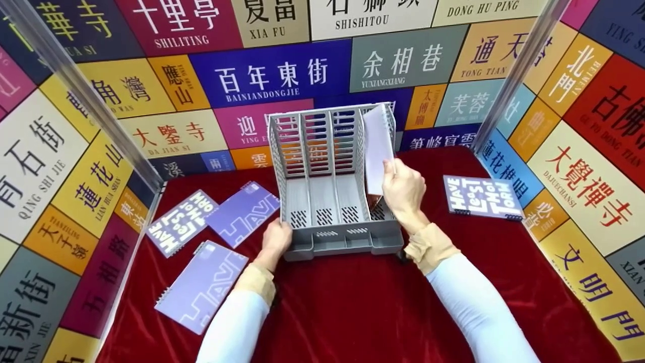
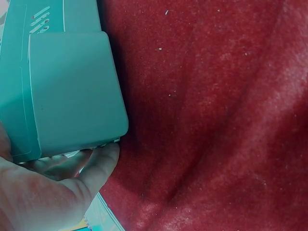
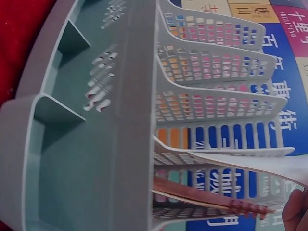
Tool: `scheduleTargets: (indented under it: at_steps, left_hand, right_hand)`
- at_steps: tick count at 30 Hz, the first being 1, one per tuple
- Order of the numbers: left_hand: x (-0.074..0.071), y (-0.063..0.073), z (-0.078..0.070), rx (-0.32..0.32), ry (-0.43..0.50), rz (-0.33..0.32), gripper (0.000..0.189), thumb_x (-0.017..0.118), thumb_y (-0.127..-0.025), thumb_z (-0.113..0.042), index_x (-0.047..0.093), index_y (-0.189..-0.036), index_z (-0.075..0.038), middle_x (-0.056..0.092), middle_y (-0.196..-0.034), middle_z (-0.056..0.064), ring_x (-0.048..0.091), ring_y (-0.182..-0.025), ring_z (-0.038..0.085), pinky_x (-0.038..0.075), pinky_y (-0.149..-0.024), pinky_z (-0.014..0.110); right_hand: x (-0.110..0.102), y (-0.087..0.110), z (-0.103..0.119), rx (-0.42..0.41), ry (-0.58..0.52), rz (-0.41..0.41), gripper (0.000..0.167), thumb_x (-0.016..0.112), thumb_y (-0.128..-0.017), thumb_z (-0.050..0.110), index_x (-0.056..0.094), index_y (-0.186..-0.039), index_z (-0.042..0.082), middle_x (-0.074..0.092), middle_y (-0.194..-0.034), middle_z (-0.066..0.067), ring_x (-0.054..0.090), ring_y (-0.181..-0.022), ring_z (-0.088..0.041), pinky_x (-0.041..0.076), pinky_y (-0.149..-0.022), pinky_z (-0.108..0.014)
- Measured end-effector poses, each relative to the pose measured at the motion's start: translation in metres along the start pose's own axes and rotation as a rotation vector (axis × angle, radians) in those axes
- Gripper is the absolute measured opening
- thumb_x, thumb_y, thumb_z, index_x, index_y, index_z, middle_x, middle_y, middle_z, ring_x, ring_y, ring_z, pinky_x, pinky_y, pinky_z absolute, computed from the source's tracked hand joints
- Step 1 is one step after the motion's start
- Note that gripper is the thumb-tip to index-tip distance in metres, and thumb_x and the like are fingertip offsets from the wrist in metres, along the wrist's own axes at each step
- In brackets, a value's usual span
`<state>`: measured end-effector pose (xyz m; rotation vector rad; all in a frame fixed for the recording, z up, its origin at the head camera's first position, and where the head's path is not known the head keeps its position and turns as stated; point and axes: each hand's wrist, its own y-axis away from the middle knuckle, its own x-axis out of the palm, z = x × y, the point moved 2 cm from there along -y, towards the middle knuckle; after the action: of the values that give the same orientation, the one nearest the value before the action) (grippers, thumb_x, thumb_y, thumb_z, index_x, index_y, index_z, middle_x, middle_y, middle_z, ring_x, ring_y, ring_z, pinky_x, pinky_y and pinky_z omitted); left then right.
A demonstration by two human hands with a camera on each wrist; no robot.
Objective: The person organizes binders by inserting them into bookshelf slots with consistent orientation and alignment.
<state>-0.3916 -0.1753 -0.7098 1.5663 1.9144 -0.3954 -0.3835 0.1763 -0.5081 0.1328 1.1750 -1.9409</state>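
A grey file organizer point(image 1: 322, 196) with upright slotted dividers stands on the red cloth. My left hand point(image 1: 276, 239) grips its front left corner; in the left wrist view, the fingers point(image 2: 101, 166) lie against the side of the organizer point(image 2: 77, 91). My right hand point(image 1: 404, 186) holds a pale spiral notebook point(image 1: 378, 146) upright in the rightmost compartment. From the right wrist, the notebook's white side point(image 3: 274, 166) shows beside a brown cover point(image 3: 192, 190) with a spiral edge. Only part of the right hand point(image 3: 297, 214) appears there.
Left of the organizer lie a white-lettered notebook point(image 1: 181, 222), a purple notebook point(image 1: 244, 213) and a lavender notebook point(image 1: 201, 286). Another white-lettered notebook point(image 1: 481, 197) lies to the right. Panels with printed signs point(image 1: 272, 75) enclose the back and sides.
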Motion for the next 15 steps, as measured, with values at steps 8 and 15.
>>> scheduleTargets:
  at_steps: [8, 15]
  left_hand:
    - [-0.001, 0.007, -0.008, 0.004, 0.021, 0.006, 0.051, 0.042, -0.107, -0.036, 0.077, -0.137, -0.012, 0.080, -0.136, 0.016, 0.075, -0.126, 0.037, 0.057, -0.112, 0.055]
    - [0.004, -0.006, 0.008, -0.001, -0.002, 0.012, 0.052, 0.040, -0.107, -0.035, 0.075, -0.137, -0.011, 0.079, -0.137, 0.016, 0.075, -0.128, 0.040, 0.057, -0.112, 0.056]
  right_hand:
    - [0.017, 0.014, -0.010, 0.060, 0.056, 0.117, 0.043, 0.063, -0.114, 0.038, 0.059, -0.084, 0.007, 0.059, -0.070, -0.020, 0.068, -0.070, -0.057, 0.051, -0.060, -0.066]
    - [0.029, 0.021, -0.012, 0.063, 0.053, 0.119, 0.037, 0.062, -0.114, 0.038, 0.064, -0.095, 0.007, 0.071, -0.084, -0.023, 0.072, -0.082, -0.061, 0.054, -0.066, -0.070]
